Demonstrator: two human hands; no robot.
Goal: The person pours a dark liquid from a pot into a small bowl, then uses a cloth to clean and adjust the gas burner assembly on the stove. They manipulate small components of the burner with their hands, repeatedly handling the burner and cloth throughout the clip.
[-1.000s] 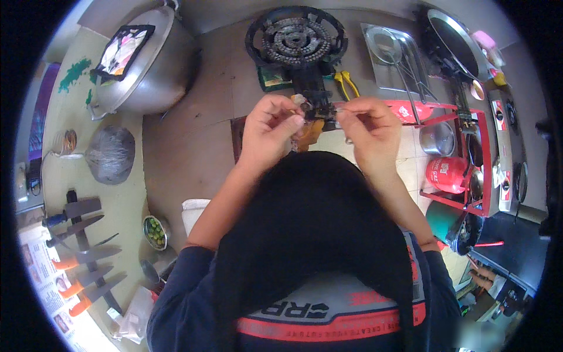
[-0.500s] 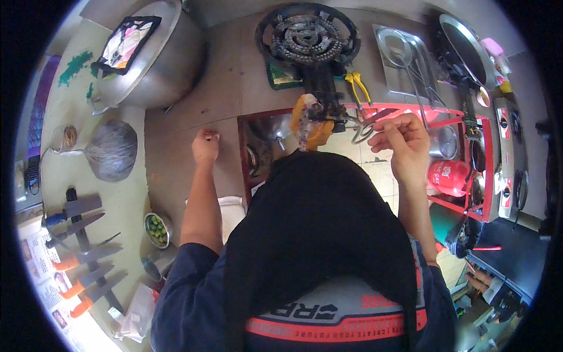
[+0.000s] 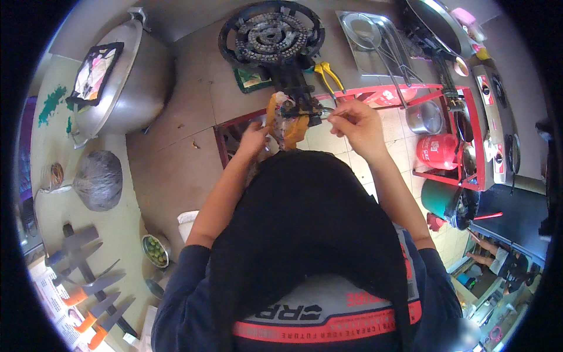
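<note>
A round cast-metal gas burner (image 3: 272, 36) lies on the brown counter, its dark pipe and valve (image 3: 296, 94) pointing toward me. A stained yellow-orange wrap (image 3: 298, 130), perhaps cloth, hangs around the valve end. My right hand (image 3: 360, 126) is closed in a pinch on a bent metal wire (image 3: 327, 112) beside the valve's right side. My left hand (image 3: 254, 139) is at the wrap's left edge with fingers curled; whatever they hold is hidden. Yellow-handled pliers (image 3: 327, 76) lie just right of the pipe.
A large metal pot (image 3: 143, 82) stands at the left, with knives (image 3: 97, 287) on a rack below. A metal tray (image 3: 375, 44) with a strainer is at the far right. Beneath the counter are a red frame (image 3: 478, 135) and a red gas cylinder (image 3: 437, 151).
My left hand has moved right, from above the counter to the wrap's edge. My right hand has come left with the wire to the valve. The view has shifted, sliding the burner left.
</note>
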